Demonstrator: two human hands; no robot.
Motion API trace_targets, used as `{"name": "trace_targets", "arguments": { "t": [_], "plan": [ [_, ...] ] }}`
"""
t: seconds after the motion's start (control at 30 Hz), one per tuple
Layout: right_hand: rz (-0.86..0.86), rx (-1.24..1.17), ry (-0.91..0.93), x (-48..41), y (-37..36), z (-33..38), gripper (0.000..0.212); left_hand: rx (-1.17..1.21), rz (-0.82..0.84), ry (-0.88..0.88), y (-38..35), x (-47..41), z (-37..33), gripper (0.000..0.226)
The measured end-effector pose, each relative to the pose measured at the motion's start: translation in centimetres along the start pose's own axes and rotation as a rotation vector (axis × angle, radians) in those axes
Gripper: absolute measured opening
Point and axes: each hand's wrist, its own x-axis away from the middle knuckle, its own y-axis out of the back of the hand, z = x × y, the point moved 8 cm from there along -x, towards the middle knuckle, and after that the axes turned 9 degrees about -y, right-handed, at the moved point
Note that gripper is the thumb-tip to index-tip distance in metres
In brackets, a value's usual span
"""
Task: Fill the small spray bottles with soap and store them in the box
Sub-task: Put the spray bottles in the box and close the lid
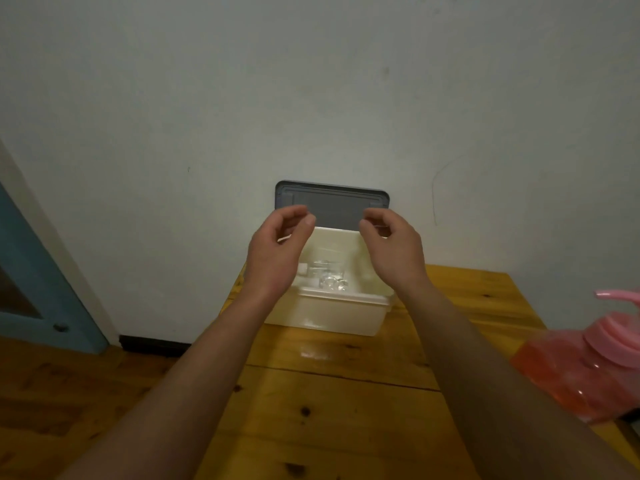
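A white translucent box [332, 315] stands on the wooden table [346, 393] against the wall. Its grey lid [334, 206] stands upright behind it, leaning on the wall. Small clear spray bottles [329, 280] lie inside the box. My left hand [277, 251] hovers over the box's left side, fingers curled and apart from the thumb, holding nothing. My right hand [391, 247] mirrors it over the right side, fingertips close to the lid's lower edge; I cannot tell if they touch it. A large pink soap bottle [588, 365] with a pump top stands at the right edge.
The table's left edge drops to a wooden floor [69, 393]. A blue door [31, 271] is at the far left. The white wall rises directly behind the box.
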Motion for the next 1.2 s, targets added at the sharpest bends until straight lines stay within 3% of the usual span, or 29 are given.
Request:
{"name": "trace_targets", "arguments": {
  "t": [0.3,0.77,1.1,1.2],
  "plan": [
    [-0.028,-0.026,-0.04,-1.3,-0.3,-0.3,0.029,-0.041,0.033,0.067,0.4,-2.9,2.0,0.023],
    [-0.07,0.075,-0.159,-4.5,-0.1,-2.2,0.045,-0.114,0.09,0.181,-0.1,-7.4,6.1,0.051],
    [-0.064,0.146,-0.228,-6.6,-0.8,-3.1,0.039,-0.192,0.116,0.22,0.4,-10.1,8.8,0.065],
    [-0.098,0.165,-0.246,-6.8,-0.3,-3.3,0.046,-0.223,0.078,0.212,0.7,-10.4,9.1,0.065]
  ]
}}
